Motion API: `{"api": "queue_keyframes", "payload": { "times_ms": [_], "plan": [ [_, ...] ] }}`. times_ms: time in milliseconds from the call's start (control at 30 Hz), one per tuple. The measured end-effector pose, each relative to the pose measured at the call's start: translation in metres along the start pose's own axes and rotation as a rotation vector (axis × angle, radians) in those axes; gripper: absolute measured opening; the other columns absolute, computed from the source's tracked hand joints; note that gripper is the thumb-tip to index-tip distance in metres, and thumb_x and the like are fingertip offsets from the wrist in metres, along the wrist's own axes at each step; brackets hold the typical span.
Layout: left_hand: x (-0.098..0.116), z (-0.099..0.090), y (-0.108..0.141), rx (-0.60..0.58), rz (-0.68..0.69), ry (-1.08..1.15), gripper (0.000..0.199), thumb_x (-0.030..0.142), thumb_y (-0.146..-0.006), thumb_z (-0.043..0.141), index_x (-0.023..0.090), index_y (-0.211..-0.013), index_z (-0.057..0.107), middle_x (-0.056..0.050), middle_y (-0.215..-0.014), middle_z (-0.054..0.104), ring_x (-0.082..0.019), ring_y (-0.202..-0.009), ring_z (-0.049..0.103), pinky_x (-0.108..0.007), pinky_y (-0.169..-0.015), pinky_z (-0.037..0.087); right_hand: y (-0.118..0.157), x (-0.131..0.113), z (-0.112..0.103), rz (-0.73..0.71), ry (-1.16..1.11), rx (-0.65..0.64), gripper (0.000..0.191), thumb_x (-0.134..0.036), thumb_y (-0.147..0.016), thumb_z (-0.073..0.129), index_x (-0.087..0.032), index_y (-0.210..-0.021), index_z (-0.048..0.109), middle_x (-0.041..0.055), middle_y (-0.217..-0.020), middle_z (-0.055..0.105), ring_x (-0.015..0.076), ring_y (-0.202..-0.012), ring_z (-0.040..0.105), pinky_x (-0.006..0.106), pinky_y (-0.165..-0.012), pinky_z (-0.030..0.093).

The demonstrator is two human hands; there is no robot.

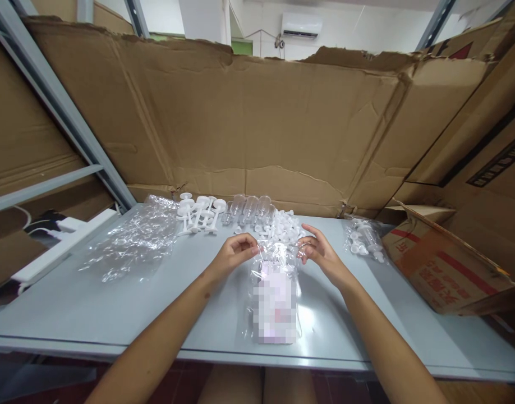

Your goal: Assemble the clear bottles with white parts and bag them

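Observation:
My left hand (240,248) pinches the upper left edge of a clear plastic bag (278,253) near the front middle of the table. Across from it, my right hand (318,252) has its thumb and bent fingers at the bag's upper right corner, the index finger raised off it. A pale lilac rectangular thing (278,331) lies below my hands, mostly blurred out; whether it is inside the bag or under it I cannot tell. Just beyond the bag is a heap of small white plastic pieces (283,224).
White spool-shaped plastic parts (201,213) and clear plastic tubes (249,209) stand at the back. Crumpled clear plastic (135,238) lies left, near a white power strip (66,244). At right are a bag of white parts (364,238) and a cardboard box (442,264). Cardboard (261,123) walls the back.

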State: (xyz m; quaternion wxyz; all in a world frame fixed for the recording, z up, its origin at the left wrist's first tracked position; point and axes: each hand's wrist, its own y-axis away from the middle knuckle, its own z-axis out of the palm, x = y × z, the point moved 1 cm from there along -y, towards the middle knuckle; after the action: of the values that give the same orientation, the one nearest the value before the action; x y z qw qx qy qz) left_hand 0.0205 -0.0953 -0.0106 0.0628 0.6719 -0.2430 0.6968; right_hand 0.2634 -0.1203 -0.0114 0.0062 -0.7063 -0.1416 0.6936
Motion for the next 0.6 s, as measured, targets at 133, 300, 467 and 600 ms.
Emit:
{"api": "queue_keyframes", "payload": {
  "times_ms": [133,300,467,600],
  "plan": [
    [-0.002,0.004,0.001,0.047,-0.054,0.016,0.023,0.033,-0.069,0.066,0.016,-0.070,0.051,0.000,-0.071,0.052,-0.012,-0.068,0.053,-0.024,-0.066,0.041,-0.001,0.007,0.006,0.245,-0.187,-0.009,0.057,-0.042,-0.078,0.059,-0.024,-0.128,0.037,0.0072,-0.096,0.057,0.0153,-0.071,0.058,0.030,-0.060,0.048],
    [-0.005,0.006,0.002,0.064,-0.080,0.092,0.023,0.028,-0.068,0.068,0.017,-0.069,0.048,0.003,-0.067,0.050,-0.010,-0.066,0.055,-0.025,-0.071,0.044,0.002,0.010,0.010,0.402,-0.253,-0.098,0.030,-0.035,-0.072,0.067,-0.017,-0.095,0.064,0.0037,-0.079,0.061,0.0106,-0.063,0.056,0.026,-0.063,0.048],
    [-0.005,0.009,0.001,0.052,-0.118,0.174,0.017,0.027,-0.071,0.064,0.018,-0.073,0.050,0.002,-0.074,0.052,-0.015,-0.078,0.061,-0.035,-0.085,0.044,0.002,0.008,0.014,0.414,-0.192,-0.099,0.024,-0.038,-0.067,0.070,-0.015,-0.072,0.068,0.0036,-0.075,0.065,0.0100,-0.061,0.056,0.027,-0.067,0.047],
    [-0.006,0.008,-0.001,0.053,-0.055,0.129,0.010,0.025,-0.073,0.062,0.017,-0.071,0.056,0.000,-0.076,0.053,-0.014,-0.080,0.058,-0.035,-0.087,0.045,0.001,0.007,0.015,0.382,-0.184,-0.074,0.025,-0.040,-0.065,0.071,-0.015,-0.068,0.068,0.0029,-0.073,0.065,0.0114,-0.065,0.058,0.028,-0.069,0.047]
  ]
}}
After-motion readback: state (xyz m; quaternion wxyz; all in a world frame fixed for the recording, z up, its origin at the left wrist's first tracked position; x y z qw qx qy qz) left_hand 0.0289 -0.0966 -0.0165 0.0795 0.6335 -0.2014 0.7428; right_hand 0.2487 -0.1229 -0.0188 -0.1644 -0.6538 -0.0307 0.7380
